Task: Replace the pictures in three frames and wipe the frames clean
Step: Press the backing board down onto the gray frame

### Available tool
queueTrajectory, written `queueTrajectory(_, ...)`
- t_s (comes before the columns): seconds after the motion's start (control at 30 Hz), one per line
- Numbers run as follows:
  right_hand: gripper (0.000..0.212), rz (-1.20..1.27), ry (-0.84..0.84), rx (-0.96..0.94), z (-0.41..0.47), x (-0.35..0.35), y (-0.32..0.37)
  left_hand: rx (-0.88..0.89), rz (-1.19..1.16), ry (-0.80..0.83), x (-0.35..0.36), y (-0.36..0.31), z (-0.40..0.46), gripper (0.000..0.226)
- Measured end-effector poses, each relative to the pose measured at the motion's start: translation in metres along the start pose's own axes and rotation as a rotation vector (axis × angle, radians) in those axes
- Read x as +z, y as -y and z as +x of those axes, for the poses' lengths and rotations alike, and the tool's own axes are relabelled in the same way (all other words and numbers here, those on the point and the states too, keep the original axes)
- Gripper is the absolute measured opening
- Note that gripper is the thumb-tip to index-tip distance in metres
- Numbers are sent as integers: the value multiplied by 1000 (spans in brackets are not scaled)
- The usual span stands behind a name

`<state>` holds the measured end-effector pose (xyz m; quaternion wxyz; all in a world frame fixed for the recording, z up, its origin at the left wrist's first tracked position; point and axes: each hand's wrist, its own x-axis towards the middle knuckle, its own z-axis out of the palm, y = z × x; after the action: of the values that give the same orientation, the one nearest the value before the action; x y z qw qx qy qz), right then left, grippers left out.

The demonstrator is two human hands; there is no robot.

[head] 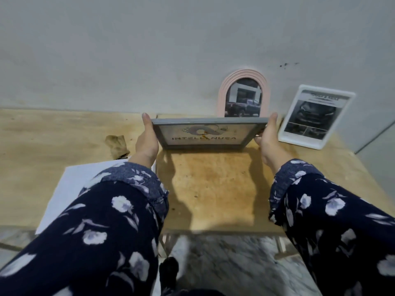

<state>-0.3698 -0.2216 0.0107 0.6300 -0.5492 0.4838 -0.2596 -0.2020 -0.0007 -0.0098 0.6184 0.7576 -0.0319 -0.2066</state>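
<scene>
Head view shows the left hand [147, 137] and right hand [268, 136] gripping the grey frame [208, 133] by its side edges above the table [213, 189], probably being stood upright by the pink frame [243, 95]; next, a steady set-down.

Table [213, 189]: bare wood, matt, stained. Grey frame [208, 121]: smooth, glazed. White frame [350, 97]: glossy plastic. Sleeves [106, 221]: printed cloth.
</scene>
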Motion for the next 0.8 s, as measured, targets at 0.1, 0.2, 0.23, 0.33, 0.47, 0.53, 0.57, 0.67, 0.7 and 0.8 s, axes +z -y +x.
queueTrajectory(0.1, 73, 47, -7, 42, -8, -30, -18, -29, 72, -22, 5, 6, -18, 111)
queueTrajectory(0.2, 80, 48, -47, 94, -14, -52, -39, -43, 195, -3, 10, 18, -31, 98)
queueTrajectory(0.23, 79, 50, -42, 105, -17, -58, -45, -50, 230, 14, 11, 23, -33, 100)
queueTrajectory(0.33, 60, 41, -16, 131, -25, -73, -65, -120, 312, 41, 20, 43, -44, 98)
queueTrajectory(0.47, 63, 23, 44, 161, -26, -78, -97, -148, 415, 3, 33, 66, -51, 93)
queueTrajectory(0.53, 82, -12, 45, 184, 5, -88, -132, -154, 465, -10, 38, 75, -53, 88)
queueTrajectory(0.57, 80, -26, 44, 187, 28, -94, -158, -157, 491, -4, 39, 79, -54, 86)
queueTrajectory(0.67, 83, -192, -23, 199, 79, -110, -210, -160, 531, 38, 43, 90, -57, 80)
queueTrajectory(0.7, 83, -224, -28, 201, 77, -109, -210, -162, 537, 43, 43, 92, -57, 78)
queueTrajectory(0.8, 69, -324, -6, 196, 14, -92, -149, -125, 731, 42, 51, 94, -54, 76)
